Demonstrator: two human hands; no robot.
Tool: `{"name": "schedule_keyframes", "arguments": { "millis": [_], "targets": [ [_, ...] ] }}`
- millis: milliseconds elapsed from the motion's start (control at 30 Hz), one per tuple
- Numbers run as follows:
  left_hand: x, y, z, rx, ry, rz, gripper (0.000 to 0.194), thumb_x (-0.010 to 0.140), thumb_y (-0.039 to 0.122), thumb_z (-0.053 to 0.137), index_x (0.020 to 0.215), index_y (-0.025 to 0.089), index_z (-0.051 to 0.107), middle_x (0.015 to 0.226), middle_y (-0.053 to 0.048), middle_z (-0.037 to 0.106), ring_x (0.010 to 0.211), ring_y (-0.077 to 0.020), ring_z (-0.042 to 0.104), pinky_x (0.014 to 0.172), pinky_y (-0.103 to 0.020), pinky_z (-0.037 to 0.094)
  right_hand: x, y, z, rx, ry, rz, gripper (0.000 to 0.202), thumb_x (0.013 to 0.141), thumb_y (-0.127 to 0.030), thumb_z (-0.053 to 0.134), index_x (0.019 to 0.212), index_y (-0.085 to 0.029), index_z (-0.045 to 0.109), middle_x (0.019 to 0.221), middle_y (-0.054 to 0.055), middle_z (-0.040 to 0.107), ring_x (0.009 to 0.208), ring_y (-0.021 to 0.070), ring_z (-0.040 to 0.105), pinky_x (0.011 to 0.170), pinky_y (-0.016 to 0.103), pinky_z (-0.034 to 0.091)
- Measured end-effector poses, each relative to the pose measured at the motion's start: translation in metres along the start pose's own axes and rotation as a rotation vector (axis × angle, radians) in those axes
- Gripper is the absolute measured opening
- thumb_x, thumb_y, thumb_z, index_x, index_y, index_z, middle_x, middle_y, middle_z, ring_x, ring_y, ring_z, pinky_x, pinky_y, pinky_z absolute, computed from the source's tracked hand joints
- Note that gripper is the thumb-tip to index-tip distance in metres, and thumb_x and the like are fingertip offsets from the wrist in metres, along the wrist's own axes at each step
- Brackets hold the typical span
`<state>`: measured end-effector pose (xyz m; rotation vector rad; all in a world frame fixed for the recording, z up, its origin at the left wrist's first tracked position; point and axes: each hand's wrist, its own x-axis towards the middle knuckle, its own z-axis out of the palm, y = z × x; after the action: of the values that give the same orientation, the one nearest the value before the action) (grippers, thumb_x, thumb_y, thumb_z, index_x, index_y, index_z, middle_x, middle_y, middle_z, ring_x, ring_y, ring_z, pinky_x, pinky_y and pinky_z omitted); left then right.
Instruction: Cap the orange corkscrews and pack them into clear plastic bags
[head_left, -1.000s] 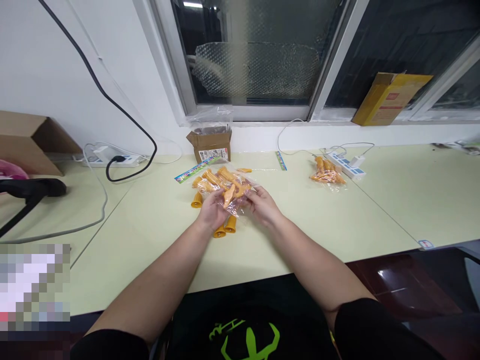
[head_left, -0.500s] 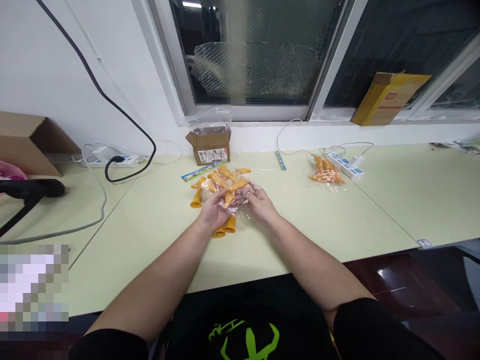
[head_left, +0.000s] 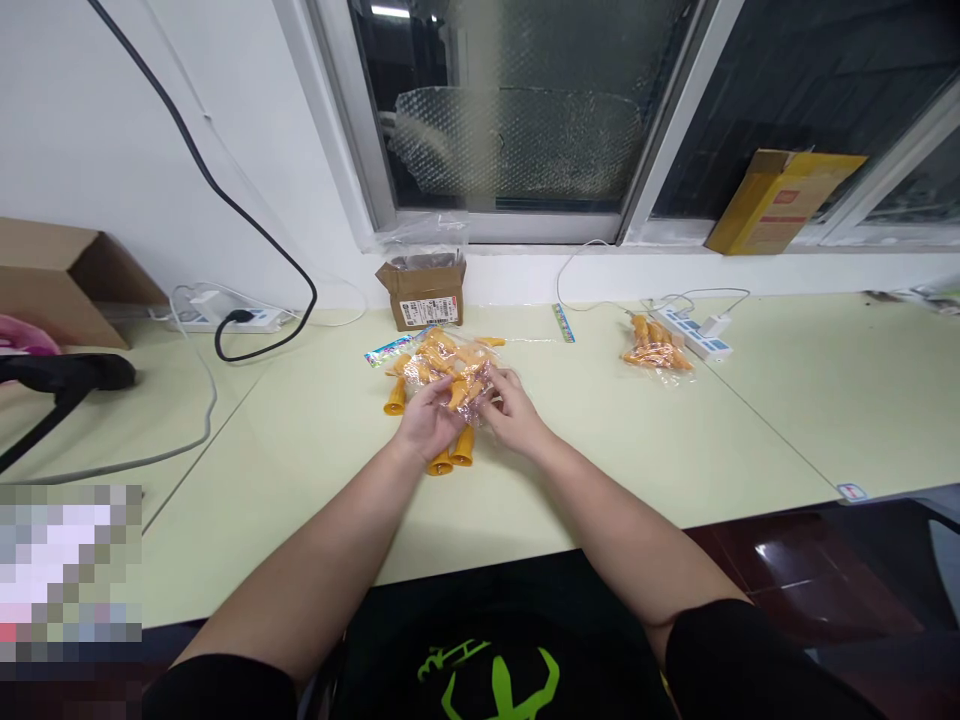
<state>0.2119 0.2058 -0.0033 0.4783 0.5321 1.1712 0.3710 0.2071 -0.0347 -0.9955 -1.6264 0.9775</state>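
The clear bag (head_left: 466, 388) of orange pieces lies between the left hand (head_left: 431, 422) and the right hand (head_left: 516, 412), above the worktop (head_left: 585, 470), its near end apparently pinched by the right fingers and cradled in the left palm, though glare blurs the exact grip.

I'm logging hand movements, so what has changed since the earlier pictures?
The right hand has shifted slightly left, toward the left hand. The clear plastic bag of orange pieces has crumpled; its colourful patterned strip shows shorter, its left end further right. Both hands still hold the bag. The open brown cardboard box stayed put.
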Motion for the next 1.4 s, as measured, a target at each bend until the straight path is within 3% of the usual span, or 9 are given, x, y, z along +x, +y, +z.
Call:
{"name": "schedule_keyframes", "arguments": {
  "millis": [233, 367, 467, 600, 800, 1067, 1200, 1300, 1400],
  "targets": [
    [0.001, 0.011, -0.004, -0.029, -0.009, 0.016, 0.041, 0.098, 0.027, 0.05, 0.131, 0.007, 0.066, 0.124, -0.019, 0.075, 0.117, -0.0342, 0.072, 0.104, -0.053, 0.056, 0.005, -0.013, -0.015, 0.305, -0.087, 0.082, 0.056, 0.09, -0.034, 0.064, 0.145, -0.022, 0.059, 0.091, 0.001, 0.06, 0.066, 0.0121, 0.055, 0.065, 0.03, 0.055],
    [0.006, 0.026, -0.012, -0.071, 0.062, 0.134, 0.04, 0.096, 0.028, 0.051, 0.129, 0.009, 0.065, 0.124, -0.019, 0.074, 0.119, -0.0363, 0.07, 0.103, -0.057, 0.056, 0.011, -0.018, -0.039, 0.489, 0.158, 0.127, 0.039, 0.085, -0.037, 0.064, 0.119, -0.02, 0.071, 0.079, -0.002, 0.062, 0.055, 0.0093, 0.051, 0.053, 0.026, 0.048],
    [0.007, 0.037, -0.017, -0.104, 0.15, 0.218, 0.037, 0.094, 0.027, 0.052, 0.125, 0.011, 0.065, 0.125, -0.02, 0.073, 0.119, -0.0387, 0.07, 0.096, -0.061, 0.059, 0.017, -0.01, -0.053, 0.347, 0.281, 0.178, 0.032, 0.084, -0.033, 0.059, 0.111, -0.02, 0.071, 0.08, -0.001, 0.063, 0.057, 0.0098, 0.05, 0.053, 0.025, 0.045],
    [0.006, 0.044, -0.019, -0.138, 0.148, 0.253, 0.035, 0.092, 0.033, 0.055, 0.121, 0.017, 0.067, 0.129, -0.018, 0.072, 0.122, -0.0396, 0.069, 0.092, -0.06, 0.062, 0.015, 0.007, -0.048, -0.16, 0.017, 0.124, 0.025, 0.082, -0.022, 0.063, 0.104, -0.017, 0.075, 0.095, 0.004, 0.065, 0.075, 0.014, 0.056, 0.077, 0.032, 0.052],
    [0.004, 0.046, -0.018, -0.184, 0.115, 0.197, 0.045, 0.092, 0.039, 0.056, 0.131, 0.018, 0.063, 0.133, -0.019, 0.07, 0.125, -0.0402, 0.067, 0.089, -0.055, 0.064, -0.002, 0.002, -0.022, -0.512, -0.479, -0.067, 0.057, 0.078, -0.005, 0.066, 0.129, -0.03, 0.074, 0.129, 0.009, 0.053, 0.126, 0.027, 0.048, 0.115, 0.043, 0.038],
    [0.002, 0.044, -0.017, -0.196, 0.153, 0.182, 0.051, 0.095, 0.037, 0.053, 0.14, 0.013, 0.057, 0.133, -0.02, 0.069, 0.126, -0.0394, 0.067, 0.1, -0.059, 0.059, 0.005, 0.009, -0.044, -0.704, -0.296, 0.135, 0.024, 0.082, -0.014, 0.073, 0.104, -0.022, 0.081, 0.107, 0.011, 0.056, 0.11, 0.0271, 0.051, 0.102, 0.04, 0.044],
    [0.002, 0.043, -0.016, -0.185, 0.168, 0.169, 0.051, 0.094, 0.038, 0.055, 0.138, 0.012, 0.056, 0.133, -0.021, 0.069, 0.125, -0.0408, 0.067, 0.099, -0.06, 0.06, 0.011, 0.005, -0.075, -0.519, -0.193, 0.224, 0.012, 0.074, -0.017, 0.078, 0.086, -0.019, 0.076, 0.105, 0.008, 0.062, 0.104, 0.0243, 0.056, 0.097, 0.038, 0.047],
    [0.003, 0.042, -0.018, -0.164, 0.156, 0.18, 0.051, 0.093, 0.039, 0.056, 0.136, 0.013, 0.057, 0.133, -0.022, 0.069, 0.126, -0.0421, 0.067, 0.097, -0.06, 0.06, 0.014, -0.007, -0.094, -0.071, -0.016, 0.433, 0.02, 0.073, -0.029, 0.078, 0.089, -0.02, 0.068, 0.093, 0.003, 0.064, 0.086, 0.0184, 0.063, 0.075, 0.031, 0.051],
    [0.004, 0.041, -0.02, -0.179, 0.138, 0.18, 0.05, 0.093, 0.041, 0.057, 0.137, 0.017, 0.057, 0.131, -0.019, 0.07, 0.126, -0.0407, 0.067, 0.096, -0.059, 0.061, 0.015, -0.021, -0.102, 0.383, 0.1, 0.471, 0.038, 0.068, -0.038, 0.083, 0.093, -0.023, 0.059, 0.086, -0.003, 0.061, 0.064, 0.01, 0.06, 0.051, 0.019, 0.04]
  ]
}}
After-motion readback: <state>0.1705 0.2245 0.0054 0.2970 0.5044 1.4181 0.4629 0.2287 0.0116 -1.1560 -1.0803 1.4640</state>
